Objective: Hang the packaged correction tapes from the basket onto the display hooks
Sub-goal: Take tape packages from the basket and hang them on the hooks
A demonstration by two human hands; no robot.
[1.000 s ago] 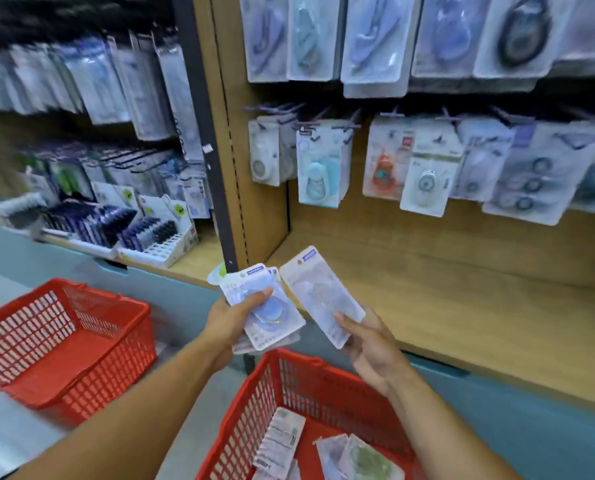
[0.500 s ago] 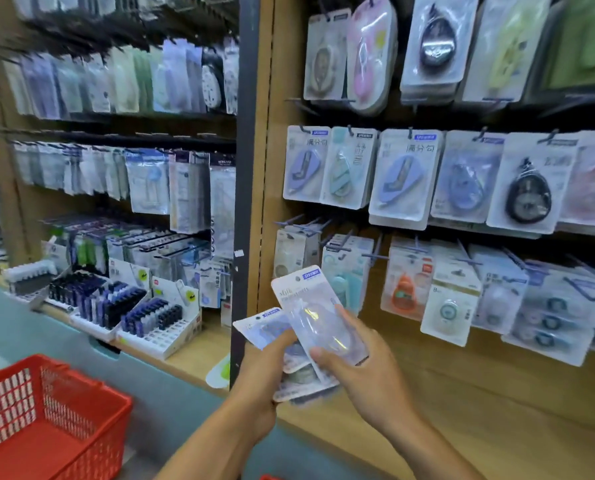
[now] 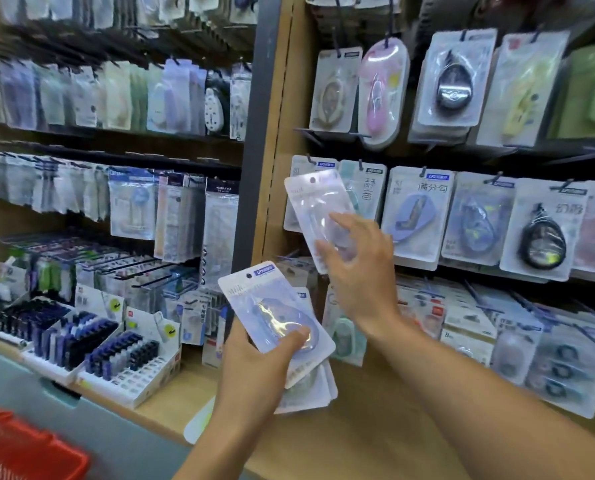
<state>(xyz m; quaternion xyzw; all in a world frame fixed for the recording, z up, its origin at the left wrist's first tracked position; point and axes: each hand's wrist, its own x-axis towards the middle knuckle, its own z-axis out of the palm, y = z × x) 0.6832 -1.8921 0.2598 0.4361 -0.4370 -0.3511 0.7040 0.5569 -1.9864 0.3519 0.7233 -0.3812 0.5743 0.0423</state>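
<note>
Packaged correction tape, a single clear blister pack, is held by the right hand, fingers and thumb curled around its lower half; the pack is raised, tilted slightly left, with its top hole in front of the leftmost column of the middle hook row. Whether the hole is on the display hook cannot be determined, as the pack is blurred. The left hand grips a stack of packs lower and to the left, thumb pressed across the blister of the top pack, further packs fanned beneath it. Behind the raised pack hang the displayed tape packs, arranged in rows on the wooden backboard. A dark vertical upright separates this bay from the left bay, where trays of refills stand on the shelf. The red basket appears at the lower left corner, partly out of frame.
</note>
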